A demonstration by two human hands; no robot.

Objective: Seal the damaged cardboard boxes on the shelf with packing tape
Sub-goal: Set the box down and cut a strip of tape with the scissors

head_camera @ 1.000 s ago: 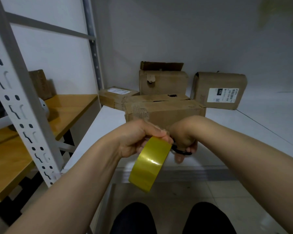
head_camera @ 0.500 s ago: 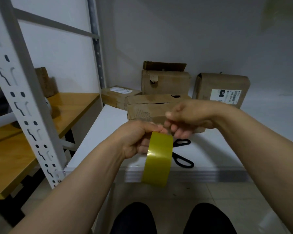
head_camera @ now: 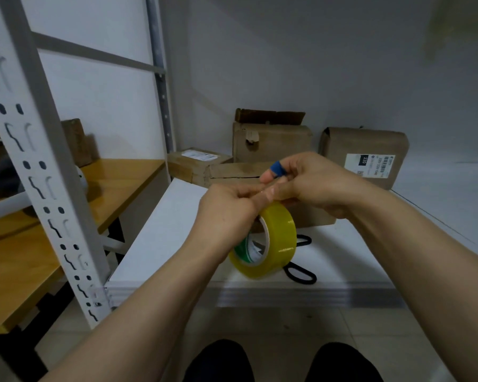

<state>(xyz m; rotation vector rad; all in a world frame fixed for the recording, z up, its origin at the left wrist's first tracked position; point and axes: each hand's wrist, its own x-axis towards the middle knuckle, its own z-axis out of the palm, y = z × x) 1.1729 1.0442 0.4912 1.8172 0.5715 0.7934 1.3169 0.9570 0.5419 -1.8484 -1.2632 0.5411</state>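
The only print I can read is on the white shipping label [head_camera: 370, 166] on the upright brown cardboard box [head_camera: 364, 142]. It has a black patch [head_camera: 363, 160] with "220" in white, turned sideways, and beside it a row of digits that seems to say 220-220-640. Well left of that box, the flat brown cardboard box [head_camera: 188, 170] carries a white sticker [head_camera: 199, 155] too small to read. In front of that box, the green-and-white print inside the roll of yellowish packing tape [head_camera: 280, 238] I hold is blurred.

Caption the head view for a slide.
Left hand holds a yellow tape roll; right hand pinches its top; black scissors lie on shelf.
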